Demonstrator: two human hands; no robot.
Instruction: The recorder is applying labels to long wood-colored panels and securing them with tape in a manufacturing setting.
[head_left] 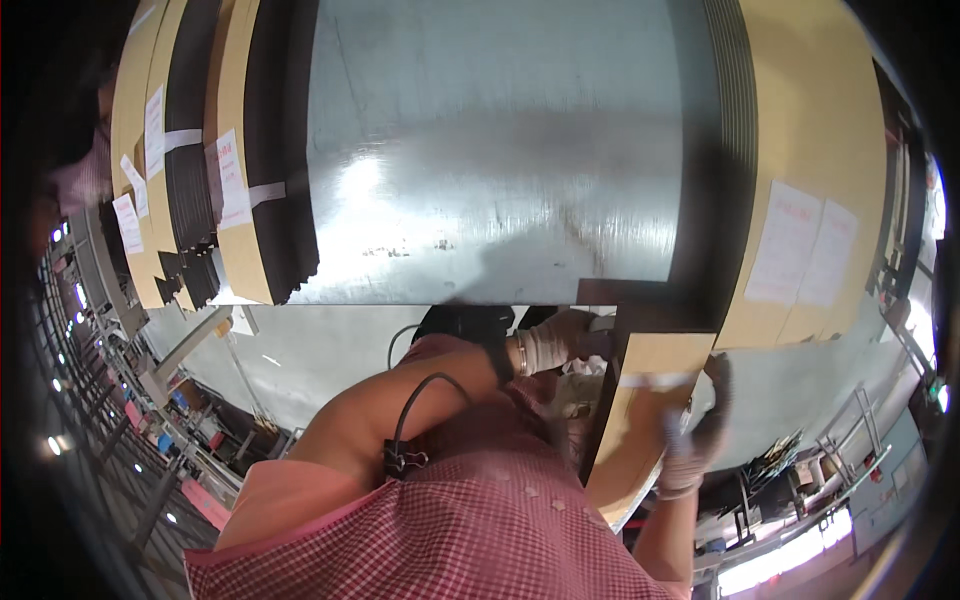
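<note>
A tan-faced bundle of dark strips (665,352) lies in front of my body, reaching from the metal table edge down toward me. Its left side is dark, and a pale band crosses its face. My left hand (560,342), in a whitish glove with dark fingers, grips the bundle's dark left edge close to the table. Along the bundle's right edge is my right hand (705,425), also gloved. It is smeared by motion, so its finger closure is unclear. Part of the bundle's lower end is hidden by my checked apron.
A shiny metal table (480,150) spans the middle. Tan-and-dark strip bundles (240,120) with paper labels stand at its left; a larger tan stack (810,120) with two labels stands at its right. A black cable (405,415) hangs by my left arm.
</note>
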